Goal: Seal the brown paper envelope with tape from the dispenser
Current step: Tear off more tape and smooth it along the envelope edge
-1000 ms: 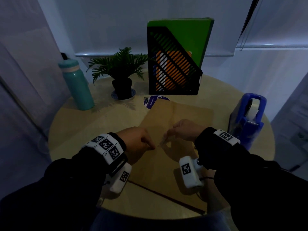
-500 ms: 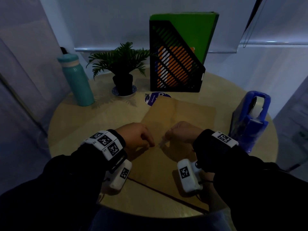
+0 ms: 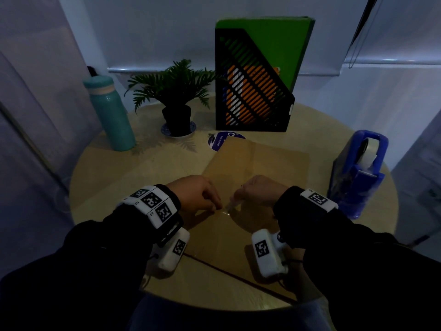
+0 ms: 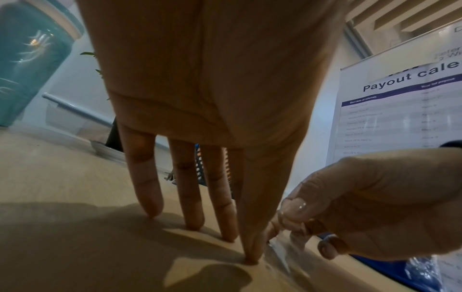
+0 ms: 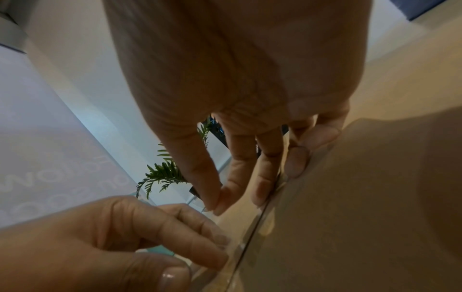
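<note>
The right hand (image 3: 259,192) pinches the right end of a clear tape strip (image 4: 282,250) between thumb and forefinger, lifted just off the paper; its other fingers curl loosely. The left hand (image 3: 195,194) is at the strip's left end — in the left wrist view its fingers (image 4: 186,201) point down onto the envelope (image 3: 257,168) and the forefinger tip presses the tape end against the paper; whether the thumb pinches there too I cannot tell.

So the strip runs left to right between the two hands, low over the envelope, close by a straight paper edge that shows in the right wrist view. That edge looks like the flap line, though I cannot be sure.

The envelope lies flat on the round table (image 3: 107,187), its long axis running from the near edge away toward the far right. The tape dispenser (image 3: 358,173) stands well apart on the right.

The coming move, as I judge it, is to lower the right end — the left end is already anchored, so the right hand does the laying, and the strip has to stay across that edge.
</note>
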`<state>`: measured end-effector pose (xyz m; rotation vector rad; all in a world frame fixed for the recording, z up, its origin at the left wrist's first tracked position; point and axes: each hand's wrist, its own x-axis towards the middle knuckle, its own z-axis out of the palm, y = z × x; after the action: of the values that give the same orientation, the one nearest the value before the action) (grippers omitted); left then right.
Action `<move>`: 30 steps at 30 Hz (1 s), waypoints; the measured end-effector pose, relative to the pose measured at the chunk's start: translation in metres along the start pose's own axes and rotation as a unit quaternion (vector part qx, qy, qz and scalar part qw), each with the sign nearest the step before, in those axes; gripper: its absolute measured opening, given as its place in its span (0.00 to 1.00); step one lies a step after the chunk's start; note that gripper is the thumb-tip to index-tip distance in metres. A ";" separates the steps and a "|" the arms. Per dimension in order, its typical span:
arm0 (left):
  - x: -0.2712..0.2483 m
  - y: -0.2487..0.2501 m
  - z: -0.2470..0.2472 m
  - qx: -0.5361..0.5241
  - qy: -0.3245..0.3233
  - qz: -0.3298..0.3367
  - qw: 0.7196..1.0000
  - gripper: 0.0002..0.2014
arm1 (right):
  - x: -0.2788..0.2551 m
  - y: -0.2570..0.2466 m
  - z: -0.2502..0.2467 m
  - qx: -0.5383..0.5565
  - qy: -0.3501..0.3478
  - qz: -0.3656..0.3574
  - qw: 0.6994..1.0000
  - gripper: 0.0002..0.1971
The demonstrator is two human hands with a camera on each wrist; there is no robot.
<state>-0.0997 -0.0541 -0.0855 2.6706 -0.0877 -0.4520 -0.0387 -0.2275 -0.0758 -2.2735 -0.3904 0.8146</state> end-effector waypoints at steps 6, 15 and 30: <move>-0.001 0.001 0.000 0.005 0.005 0.004 1.000 0.10 | -0.003 -0.003 -0.003 -0.009 -0.018 0.007 1.000 0.13; 0.000 0.001 -0.001 0.006 0.000 0.007 1.000 0.10 | 0.007 0.001 -0.003 0.049 -0.014 0.005 0.999 0.07; 0.001 0.000 0.001 -0.004 0.005 -0.006 1.000 0.10 | 0.006 -0.001 0.005 0.006 0.002 0.008 1.000 0.13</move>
<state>-0.0994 -0.0545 -0.0861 2.6666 -0.0660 -0.4405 -0.0377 -0.2217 -0.0808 -2.2687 -0.3651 0.8176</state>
